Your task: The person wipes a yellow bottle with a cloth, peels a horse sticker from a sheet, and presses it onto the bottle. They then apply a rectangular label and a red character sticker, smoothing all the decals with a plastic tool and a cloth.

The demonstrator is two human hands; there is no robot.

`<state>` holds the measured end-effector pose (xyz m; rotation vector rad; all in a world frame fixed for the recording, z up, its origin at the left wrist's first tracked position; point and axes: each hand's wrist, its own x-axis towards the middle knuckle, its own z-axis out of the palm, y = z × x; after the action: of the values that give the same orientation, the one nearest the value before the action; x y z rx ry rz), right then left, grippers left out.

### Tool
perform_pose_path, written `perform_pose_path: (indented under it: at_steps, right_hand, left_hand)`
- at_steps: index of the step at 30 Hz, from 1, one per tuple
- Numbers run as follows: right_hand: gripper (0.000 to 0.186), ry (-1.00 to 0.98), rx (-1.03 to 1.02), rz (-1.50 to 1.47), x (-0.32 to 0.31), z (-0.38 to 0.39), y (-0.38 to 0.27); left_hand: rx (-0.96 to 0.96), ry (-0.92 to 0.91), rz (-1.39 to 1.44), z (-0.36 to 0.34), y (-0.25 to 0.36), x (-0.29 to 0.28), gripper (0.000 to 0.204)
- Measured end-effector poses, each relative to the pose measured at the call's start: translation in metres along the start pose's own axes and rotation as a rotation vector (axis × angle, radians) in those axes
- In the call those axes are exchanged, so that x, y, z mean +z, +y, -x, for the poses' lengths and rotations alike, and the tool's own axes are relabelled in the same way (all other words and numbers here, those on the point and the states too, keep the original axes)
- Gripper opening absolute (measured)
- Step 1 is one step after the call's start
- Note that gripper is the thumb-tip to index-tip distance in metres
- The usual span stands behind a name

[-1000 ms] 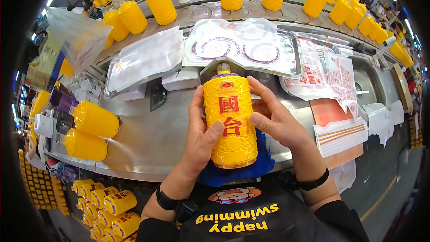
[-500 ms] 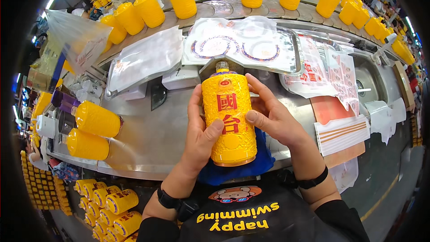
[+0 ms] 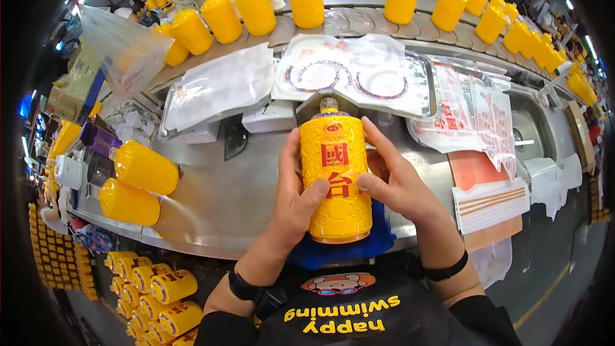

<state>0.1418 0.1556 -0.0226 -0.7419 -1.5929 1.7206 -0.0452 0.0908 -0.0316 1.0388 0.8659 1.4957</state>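
Note:
A yellow embossed bottle [image 3: 336, 214] with large red characters down its front is held upright between both hands. Its clear, short neck [image 3: 328, 105] points away from me, and a patterned band rings its shoulder. My left hand [image 3: 296, 195] is wrapped along the left side, thumb on the front. On the opposite side my right hand [image 3: 403, 182] grips it, its thumb also on the front next to the lower character. Beneath the bottle's base a blue cloth [image 3: 378, 243] lies at the counter's near edge.
Two yellow bottles [image 3: 146, 168] lie on the steel counter [image 3: 224, 192] at left. Beyond are trays with decal sheets [image 3: 320, 57] and a conveyor [image 3: 359, 22] carrying yellow bottles. A sink [image 3: 532, 125] is at right; more bottles [image 3: 173, 285] are stacked at lower left.
The view has shifted slightly, so the counter appears lower and farther right. Bottles on the conveyor have moved to the right. Both hands keep their hold on the bottle.

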Motion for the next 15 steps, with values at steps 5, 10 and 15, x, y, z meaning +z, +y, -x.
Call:
perform_pose_path:
  at_steps: [5, 10, 15]
  right_hand:
    - [0.098, 0.019, -0.089, -0.021, 0.007, 0.001, -0.001]
    - [0.099, 0.055, -0.097, 0.106, 0.011, 0.000, 0.003]
    - [0.097, 0.065, -0.077, 0.069, 0.012, 0.000, 0.003]
  left_hand:
    - [0.006, 0.031, -0.010, -0.006, 0.005, 0.001, 0.079]
    - [0.020, 0.090, -0.120, -0.026, 0.011, 0.000, 0.068]
    - [-0.065, 0.056, -0.097, -0.047, 0.016, -0.004, 0.046]
